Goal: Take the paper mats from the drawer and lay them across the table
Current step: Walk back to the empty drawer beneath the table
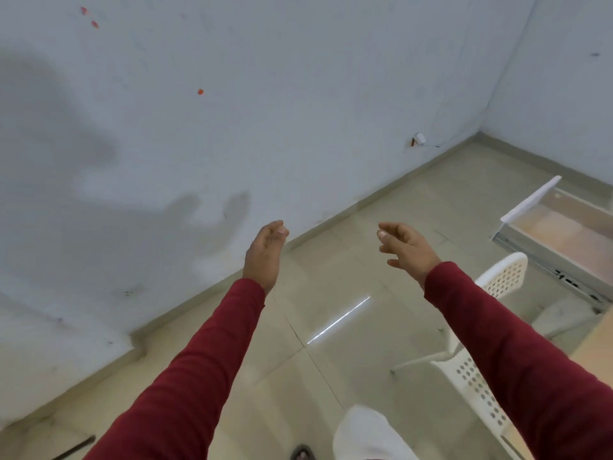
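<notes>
Both red sleeves [185,370] reach forward; left hand [265,250] and right hand [403,245] hang loosely curled, holding nothing. Drawer [560,234] stands pulled open at three o'clock, pale sheets apparently inside. Worktop [593,346] edge shows bare. Judged: barely begun, no mats taken.

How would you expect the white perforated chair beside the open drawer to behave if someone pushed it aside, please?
The white perforated chair looks like thin plastic on slim legs, so it is probably light. On the glossy tiled floor it would likely slide easily. Pushed high on the backrest, it might tip rather than slide. Both the left hand and the right hand are empty.
</notes>
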